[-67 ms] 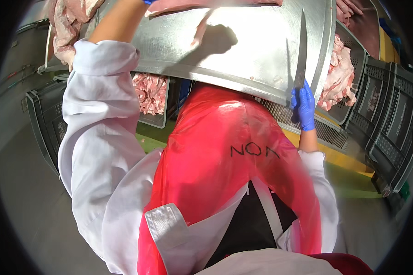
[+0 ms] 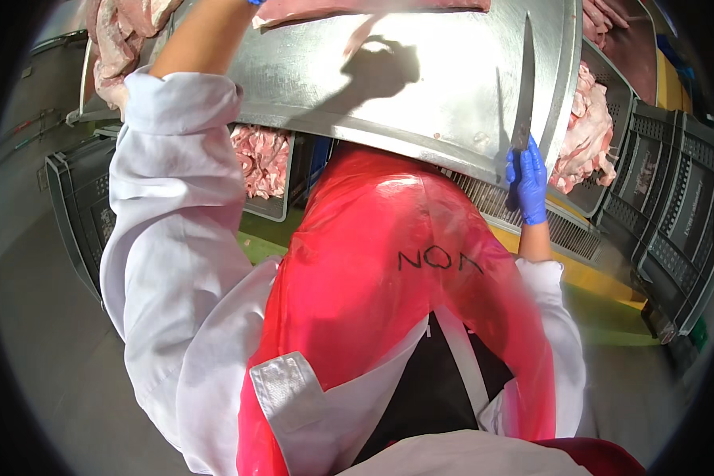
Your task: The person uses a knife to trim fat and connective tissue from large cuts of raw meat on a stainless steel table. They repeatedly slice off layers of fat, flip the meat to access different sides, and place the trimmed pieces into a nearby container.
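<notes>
My right hand (image 2: 529, 184), in a blue glove, is closed round the handle of a long knife (image 2: 525, 87) at the right side of the metal work surface (image 2: 293, 79). The blade points away from me, over the metal. My left arm reaches up to the far edge of the view, where only a sliver of the blue glove of my left hand (image 2: 255, 1) shows; its fingers are hidden. Just beside that glove, a long pink slab of meat (image 2: 373, 6) lies at the far side of the surface, partly cut off by the view's edge.
Meat pieces fill a grey crate (image 2: 284, 208) below the surface's near left edge. Another crate of meat (image 2: 585, 135) stands right of the knife, with stacked dark crates (image 2: 658, 198) beyond it. Large meat pieces (image 2: 119, 47) hang at the far left.
The shadow on the metal surface has moved slightly right. The knife tip has shifted a touch to the right and away. Otherwise the scene looks the same.
</notes>
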Available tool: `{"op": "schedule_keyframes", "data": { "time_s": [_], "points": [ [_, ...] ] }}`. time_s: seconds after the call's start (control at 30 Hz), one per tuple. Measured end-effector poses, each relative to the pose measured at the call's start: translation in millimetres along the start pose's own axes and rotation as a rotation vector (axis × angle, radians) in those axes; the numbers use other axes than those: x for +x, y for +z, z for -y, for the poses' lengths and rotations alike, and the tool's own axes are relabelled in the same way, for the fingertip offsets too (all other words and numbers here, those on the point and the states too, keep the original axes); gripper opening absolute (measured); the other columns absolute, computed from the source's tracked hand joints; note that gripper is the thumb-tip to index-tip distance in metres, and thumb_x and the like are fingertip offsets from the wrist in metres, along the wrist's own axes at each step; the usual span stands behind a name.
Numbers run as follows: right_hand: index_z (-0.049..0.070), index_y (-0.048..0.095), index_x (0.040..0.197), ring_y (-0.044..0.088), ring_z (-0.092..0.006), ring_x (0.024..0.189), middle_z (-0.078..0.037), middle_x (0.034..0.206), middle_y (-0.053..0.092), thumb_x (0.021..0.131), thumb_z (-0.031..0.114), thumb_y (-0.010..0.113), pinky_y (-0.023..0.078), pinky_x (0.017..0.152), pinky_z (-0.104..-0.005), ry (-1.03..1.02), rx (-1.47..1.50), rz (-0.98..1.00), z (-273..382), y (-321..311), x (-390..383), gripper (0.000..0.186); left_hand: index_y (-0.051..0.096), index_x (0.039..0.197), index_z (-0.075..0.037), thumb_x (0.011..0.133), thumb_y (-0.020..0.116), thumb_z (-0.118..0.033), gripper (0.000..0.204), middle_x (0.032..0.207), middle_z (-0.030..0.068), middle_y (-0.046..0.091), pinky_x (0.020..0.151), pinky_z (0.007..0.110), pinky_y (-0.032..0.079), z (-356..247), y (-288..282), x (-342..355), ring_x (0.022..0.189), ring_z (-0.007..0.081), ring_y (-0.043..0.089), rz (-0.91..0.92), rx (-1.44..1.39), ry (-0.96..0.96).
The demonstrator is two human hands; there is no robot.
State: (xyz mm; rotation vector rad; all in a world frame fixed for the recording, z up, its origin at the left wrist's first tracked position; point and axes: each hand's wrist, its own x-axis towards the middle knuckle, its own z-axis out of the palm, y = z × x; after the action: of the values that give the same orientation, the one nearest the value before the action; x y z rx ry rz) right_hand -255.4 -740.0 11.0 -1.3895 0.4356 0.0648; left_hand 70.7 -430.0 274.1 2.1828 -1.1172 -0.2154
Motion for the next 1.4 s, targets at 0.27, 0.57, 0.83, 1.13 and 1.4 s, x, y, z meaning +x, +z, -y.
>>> {"op": "schedule_keyframes", "data": {
  "time_s": [0.27,0.57,0.83,1.13,1.4],
  "points": [
    [0.011,0.042,0.154,0.049,-0.0055,0.065,0.002,0.089,0.057,0.107,0.027,0.049,0.041,0.056,-0.02,-0.053,-0.214,-0.025,31.0,21.1,16.2,0.05,0.066,0.106,0.005,0.09,0.07,-0.037,0.045,0.092,0.0153,0.071,0.073,0.033,0.055,75.4,116.1,-63.2,0.088,0.0203,0.071,0.282,-0.318,-0.606],
    [0.021,0.046,0.151,0.06,-0.0418,0.081,-0.024,0.087,0.059,0.102,0.023,0.05,0.049,0.078,-0.0499,-0.207,-1.048,0.457,20.5,104.0,35.0,0.05,0.067,0.097,0.005,0.076,0.078,-0.037,0.049,0.089,0.0184,0.071,0.072,0.038,0.053,125.5,234.6,-172.2,0.08,0.0253,0.068,-0.009,-0.319,-0.86],
    [0.021,0.041,0.152,0.065,-0.0459,0.085,-0.03,0.103,0.059,0.101,0.02,0.046,0.055,0.078,-0.0513,-0.21,-1.314,0.415,20.7,133.2,45.3,0.052,0.064,0.099,0.002,0.081,0.065,-0.027,0.034,0.09,0.027,0.069,0.079,0.047,0.054,92.9,252.9,-170.6,0.086,0.043,0.068,0.033,-0.111,-0.698],
    [0.018,0.04,0.152,0.067,-0.0439,0.095,-0.032,0.114,0.059,0.097,0.011,0.043,0.056,0.082,-0.0494,-0.355,-1.346,0.313,4.1,174.5,100.4,0.056,0.063,0.096,-0.002,0.08,0.062,-0.025,0.028,0.084,0.0288,0.066,0.076,0.051,0.053,84.4,249.2,-168.8,0.082,0.0484,0.066,0.12,0.049,-0.593],
    [0.028,0.035,0.156,0.066,-0.0497,0.091,-0.033,0.107,0.058,0.101,0.023,0.05,0.055,0.083,-0.0524,-0.123,-1.44,0.081,19.4,10.5,85.2,0.057,0.064,0.095,0.001,0.077,0.064,-0.026,0.032,0.093,0.0316,0.067,0.079,0.05,0.053,159.1,204.8,-211.8,0.089,0.0475,0.067,0.031,0.064,-0.782]
  ]
}}
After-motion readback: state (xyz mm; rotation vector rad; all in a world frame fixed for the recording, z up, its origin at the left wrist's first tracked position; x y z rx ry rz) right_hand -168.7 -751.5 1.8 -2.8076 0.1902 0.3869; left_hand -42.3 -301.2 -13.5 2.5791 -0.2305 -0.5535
